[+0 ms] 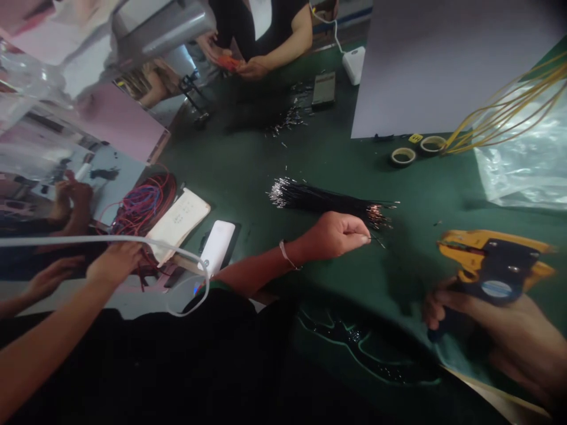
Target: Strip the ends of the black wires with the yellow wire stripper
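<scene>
The wire bundle (325,198) is sheathed in dark plastic and tipped with shiny metal. The wire stripper (500,262) is cased in plastic. The bench (434,192) is finished matt; near its left edge, a white device (217,243) is cased in smooth plastic.

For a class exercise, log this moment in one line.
left hand: pinching wire; right hand: holding wire stripper; wire bundle: lying on green table

The wire bundle (328,199) is lying about mid-way on the table (328,153), left hand (343,233) just in front, pinching a single wire (377,239). Off right, the right hand (505,324) has the wire stripper (500,260). Tape rolls (403,163) sit behind the bundle to the right, plastic bag (509,171) further right. Left of it: gadget (217,245), booklet (179,221), coiled wires (139,200).
</scene>
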A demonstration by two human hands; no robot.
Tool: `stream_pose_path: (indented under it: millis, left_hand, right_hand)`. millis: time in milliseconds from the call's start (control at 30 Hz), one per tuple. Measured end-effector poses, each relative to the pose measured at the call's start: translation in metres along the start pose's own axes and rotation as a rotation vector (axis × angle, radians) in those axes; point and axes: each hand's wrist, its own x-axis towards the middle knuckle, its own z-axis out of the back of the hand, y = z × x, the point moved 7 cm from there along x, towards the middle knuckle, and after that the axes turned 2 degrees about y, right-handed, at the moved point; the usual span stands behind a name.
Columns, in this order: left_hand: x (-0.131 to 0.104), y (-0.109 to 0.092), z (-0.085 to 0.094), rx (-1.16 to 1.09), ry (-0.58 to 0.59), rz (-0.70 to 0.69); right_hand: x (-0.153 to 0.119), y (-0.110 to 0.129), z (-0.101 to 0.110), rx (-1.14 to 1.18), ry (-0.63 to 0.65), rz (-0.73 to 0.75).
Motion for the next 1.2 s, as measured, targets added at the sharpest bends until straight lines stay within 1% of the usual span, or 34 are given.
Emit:
stream_pose_path:
  millis: [133,300,400,500,600,667,700,767,833,900,967,1033,1133,1200]
  left_hand:
    - [0.001,0.003,-0.006,-0.045,0.026,0.028]
    - [0.002,0.006,-0.007,-0.093,0.029,0.069]
    - [0.002,0.013,-0.008,-0.228,0.045,0.178]
    - [0.001,0.021,-0.014,-0.436,0.104,0.295]
    - [0.002,0.025,-0.019,-0.557,0.164,0.33]
    - [0.002,0.028,-0.02,-0.553,0.174,0.335]
    - [0.003,0.028,-0.02,-0.523,0.16,0.328]
    - [0.003,0.028,-0.015,-0.408,0.08,0.275]
    - [0.003,0.021,-0.01,-0.242,-0.005,0.158]
    - [0.001,0.01,-0.01,-0.079,-0.042,0.019]
    - [-0.003,0.001,-0.015,0.058,-0.033,-0.1]
    - [-0.007,-0.006,-0.019,0.194,-0.021,-0.19]
    - [-0.013,-0.014,-0.026,0.391,0.002,-0.289]
    - [-0.017,-0.018,-0.029,0.474,0.0,-0.341]
  right_hand:
    - [0.0,-0.008,-0.007,-0.006,0.058,-0.041]
    - [0.004,-0.024,-0.013,0.015,0.081,-0.113]
    - [0.003,-0.029,-0.011,0.029,0.077,-0.178]
    - [0.001,-0.029,-0.008,0.093,0.081,-0.232]
    - [0.001,-0.026,-0.001,0.083,0.061,-0.301]
    - [0.002,-0.026,0.006,0.068,0.036,-0.345]
    - [0.002,-0.026,0.009,0.063,0.025,-0.359]
    - [0.003,-0.028,0.017,0.048,0.006,-0.362]
    - [0.004,-0.027,0.022,0.047,-0.019,-0.323]
    - [0.004,-0.023,0.022,0.077,-0.022,-0.242]
    - [0.004,-0.015,0.013,0.097,0.016,-0.154]
    - [0.006,-0.007,0.0,0.116,0.06,-0.093]
    - [0.011,0.003,-0.017,0.148,0.058,-0.021]
    - [0.015,0.009,-0.026,0.162,0.058,0.023]
